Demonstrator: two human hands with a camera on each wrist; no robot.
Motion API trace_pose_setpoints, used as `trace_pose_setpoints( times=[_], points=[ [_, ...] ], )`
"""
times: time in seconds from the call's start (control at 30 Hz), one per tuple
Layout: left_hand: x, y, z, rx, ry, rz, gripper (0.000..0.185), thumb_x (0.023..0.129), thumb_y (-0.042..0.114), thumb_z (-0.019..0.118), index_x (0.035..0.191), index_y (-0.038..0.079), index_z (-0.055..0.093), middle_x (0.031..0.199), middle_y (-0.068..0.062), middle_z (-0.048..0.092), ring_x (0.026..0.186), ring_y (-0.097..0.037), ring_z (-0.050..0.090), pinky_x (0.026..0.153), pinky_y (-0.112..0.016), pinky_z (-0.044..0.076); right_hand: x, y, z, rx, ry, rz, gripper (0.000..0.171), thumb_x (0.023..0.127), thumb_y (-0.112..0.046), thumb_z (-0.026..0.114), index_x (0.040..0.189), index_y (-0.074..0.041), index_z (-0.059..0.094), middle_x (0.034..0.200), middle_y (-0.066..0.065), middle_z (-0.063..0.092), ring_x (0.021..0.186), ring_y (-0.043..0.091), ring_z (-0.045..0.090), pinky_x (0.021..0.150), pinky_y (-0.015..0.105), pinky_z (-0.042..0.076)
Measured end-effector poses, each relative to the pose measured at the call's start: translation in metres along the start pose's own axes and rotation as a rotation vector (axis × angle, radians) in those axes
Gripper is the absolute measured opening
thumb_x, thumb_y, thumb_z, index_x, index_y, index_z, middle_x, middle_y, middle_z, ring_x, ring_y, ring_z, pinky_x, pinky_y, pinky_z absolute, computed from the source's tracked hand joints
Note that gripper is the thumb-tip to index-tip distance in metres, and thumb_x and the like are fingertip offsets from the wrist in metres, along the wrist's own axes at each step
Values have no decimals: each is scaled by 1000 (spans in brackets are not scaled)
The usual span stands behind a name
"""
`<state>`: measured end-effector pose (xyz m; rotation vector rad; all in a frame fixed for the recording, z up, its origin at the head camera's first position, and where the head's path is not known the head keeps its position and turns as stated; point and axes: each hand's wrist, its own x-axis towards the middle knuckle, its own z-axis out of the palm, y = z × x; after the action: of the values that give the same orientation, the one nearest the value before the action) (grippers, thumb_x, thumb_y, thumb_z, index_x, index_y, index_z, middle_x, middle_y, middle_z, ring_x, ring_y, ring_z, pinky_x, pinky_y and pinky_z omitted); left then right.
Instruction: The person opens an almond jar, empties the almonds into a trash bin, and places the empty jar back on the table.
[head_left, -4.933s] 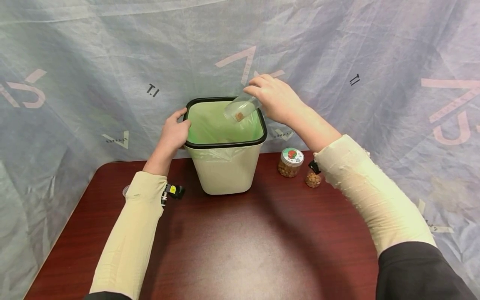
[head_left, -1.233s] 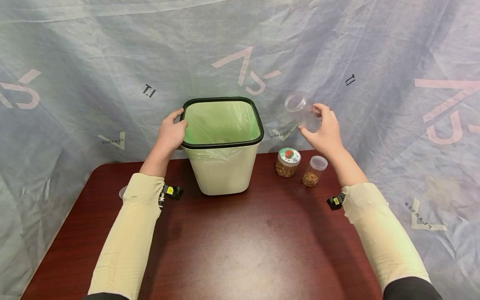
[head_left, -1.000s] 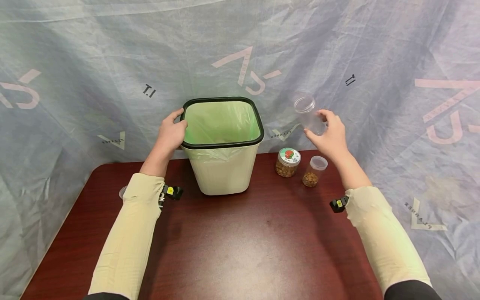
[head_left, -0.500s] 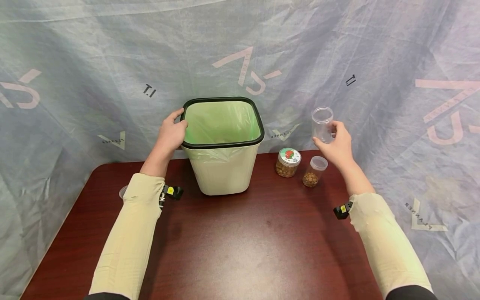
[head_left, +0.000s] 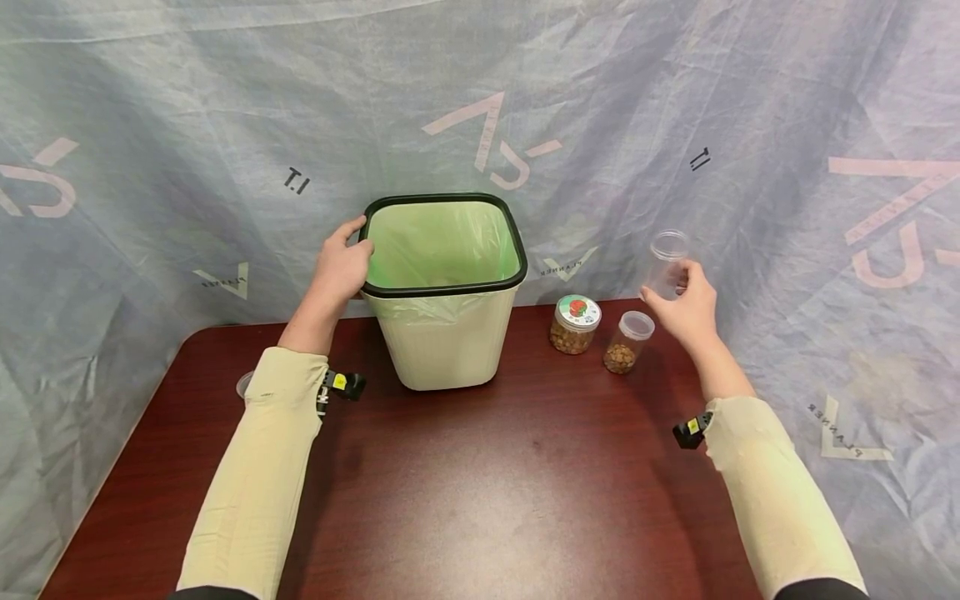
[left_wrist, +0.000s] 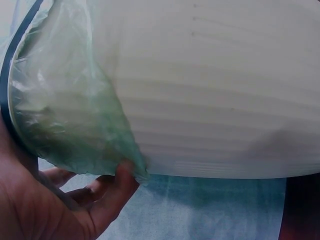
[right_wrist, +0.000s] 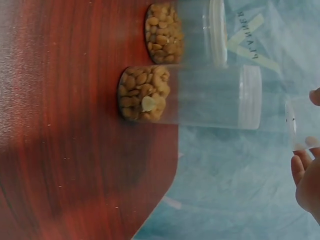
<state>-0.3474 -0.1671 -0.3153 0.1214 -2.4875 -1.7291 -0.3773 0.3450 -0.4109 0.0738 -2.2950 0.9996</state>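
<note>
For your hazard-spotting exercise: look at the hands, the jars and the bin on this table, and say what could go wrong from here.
1. The right hand holds the empty jar just above the lidless jar of nuts; lowering it carelessly could tip that jar and spill it.
2. Both nut jars stand near the table back edge and might be knocked off.

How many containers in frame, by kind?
Waste bin, green liner: 1
Jars holding nuts: 2, one with a printed lid, one with a clear lid
Empty clear jar, held in the right hand: 1
Total: 4
</note>
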Motion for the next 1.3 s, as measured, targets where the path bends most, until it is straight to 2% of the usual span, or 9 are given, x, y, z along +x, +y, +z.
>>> trace_pose_setpoints(
  times=[0.17,0.23,0.47,0.63,0.83,0.97,1.1,1.2,1.3],
  points=[
    [0,0,0,-2,4,0,56,99,21,38,154,29,30,107,-15,61,38,-7,27,44,-27,36,-4,13,0,10,24,44,57,79,-20,80,122,0,50,112,16,61,103,29,57,91,42,44],
    [0,0,1,-5,6,0,56,99,21,38,154,29,30,105,-15,60,38,-7,27,44,-27,37,-5,17,-1,13,31,58,57,79,-20,80,123,0,50,113,16,62,103,29,57,91,41,45],
    [0,0,0,-21,7,-3,56,99,21,38,154,29,30,119,-16,58,39,-7,28,44,-26,37,-13,30,-1,12,22,114,62,79,-23,81,127,0,50,117,16,62,106,27,58,88,32,43],
    [0,0,0,-16,14,-9,56,99,21,39,154,29,30,117,-17,57,39,-7,29,45,-26,37,-20,40,1,-12,10,161,65,79,-26,81,129,-1,49,118,16,62,105,28,57,84,24,41],
    [-1,1,0,-11,8,-2,57,99,20,39,154,28,30,136,-12,48,40,-7,27,45,-26,36,-27,50,2,-22,11,195,64,81,-26,79,131,0,48,119,17,62,103,29,58,81,18,41],
    [-1,1,0,-8,8,-4,56,99,20,39,154,29,30,140,-12,46,39,-8,27,45,-26,36,-32,54,3,-39,-7,229,64,82,-28,78,131,-1,48,120,17,61,105,30,59,85,25,45],
    [-1,1,1,-16,9,-6,56,98,20,39,154,29,31,131,-13,51,39,-7,29,45,-26,37,-35,60,6,-57,-16,254,63,81,-27,77,130,-2,48,121,18,61,106,31,60,91,39,47],
    [-1,1,1,-21,9,-8,56,99,21,39,154,29,31,122,-16,55,39,-7,29,45,-26,37,-37,65,9,-67,-13,256,63,80,-26,78,130,0,47,121,21,61,106,33,61,92,43,47],
    [-1,0,1,-22,7,-6,56,99,21,39,154,29,30,124,-16,54,40,-7,29,45,-26,37,-39,69,12,-85,-12,252,64,80,-24,78,130,2,47,121,24,60,107,36,61,93,45,47]
  ],
)
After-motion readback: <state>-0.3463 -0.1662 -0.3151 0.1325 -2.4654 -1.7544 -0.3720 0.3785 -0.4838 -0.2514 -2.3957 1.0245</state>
